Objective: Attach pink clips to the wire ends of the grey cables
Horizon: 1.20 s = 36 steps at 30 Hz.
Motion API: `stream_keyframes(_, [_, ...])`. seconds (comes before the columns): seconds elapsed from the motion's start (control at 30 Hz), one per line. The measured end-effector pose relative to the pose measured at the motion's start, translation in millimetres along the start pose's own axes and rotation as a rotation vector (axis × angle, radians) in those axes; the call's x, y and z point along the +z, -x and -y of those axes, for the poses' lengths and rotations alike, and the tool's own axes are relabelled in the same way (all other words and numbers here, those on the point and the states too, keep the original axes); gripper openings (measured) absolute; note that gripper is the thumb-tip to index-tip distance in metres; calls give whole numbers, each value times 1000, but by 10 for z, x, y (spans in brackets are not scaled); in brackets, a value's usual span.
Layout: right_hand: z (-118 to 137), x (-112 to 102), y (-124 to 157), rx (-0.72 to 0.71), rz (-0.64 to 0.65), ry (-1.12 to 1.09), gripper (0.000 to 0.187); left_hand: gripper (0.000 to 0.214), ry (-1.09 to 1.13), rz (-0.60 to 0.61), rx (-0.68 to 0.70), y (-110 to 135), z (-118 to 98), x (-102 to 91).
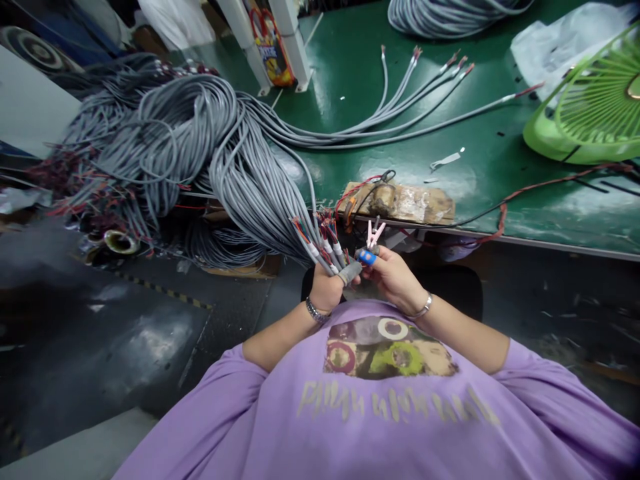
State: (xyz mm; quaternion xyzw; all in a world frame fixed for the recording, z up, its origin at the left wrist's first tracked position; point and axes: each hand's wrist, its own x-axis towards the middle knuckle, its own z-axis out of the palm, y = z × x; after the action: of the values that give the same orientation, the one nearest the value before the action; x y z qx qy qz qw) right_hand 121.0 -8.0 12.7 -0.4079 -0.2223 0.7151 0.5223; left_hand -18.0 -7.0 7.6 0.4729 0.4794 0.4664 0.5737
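My left hand (326,291) is closed around several grey cables (337,257) near their stripped ends. Thin coloured wires (327,228) fan out above it, and grey wrapping covers its thumb. Close beside it, my right hand (400,279) has its fingers pinched together at the wire ends, a blue band (367,257) around one finger. What lies between those fingertips is too small to make out. A pink V-shaped piece (375,233) shows just above the right fingers; I cannot tell whether they hold it.
A large heap of grey cable (190,127) covers the left of the green table (360,73). Several cable ends (415,57) stretch across it. A worn wooden block (420,202) lies at the front edge. To the right stand a green fan (595,100) and a plastic bag (565,43).
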Motion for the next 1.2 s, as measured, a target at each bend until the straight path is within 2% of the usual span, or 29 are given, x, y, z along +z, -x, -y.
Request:
stream_keyframes(0.1, [0, -68, -4, 22, 9, -75, 32, 26, 33, -16, -21, 5, -3, 0])
stream_keyframes(0.23, [40, -176, 22, 82, 152, -105, 36, 28, 63, -55, -38, 9, 8, -10])
stream_keyframes(0.3, [63, -197, 37, 76, 182, -75, 38, 29, 42, -57, -29, 7, 18, -11])
stream_keyframes(0.4, [83, -176, 49, 35, 175, 20, 36, 29, 7, -44, -6, 7, 16, -4])
stream_keyframes(0.57, [66, -146, 51, -11, 86, 145, 37, 28, 6, -38, 16, 10, -16, 12])
stream_keyframes(0.9, [-35, -210, 58, -26, 54, 101, 36, 28, 7, -68, 9, -5, -19, 16])
stream_keyframes(1.2, [25, -258, 84, 76, 188, 105, 32, 27, 1, -27, 34, -4, -41, 0])
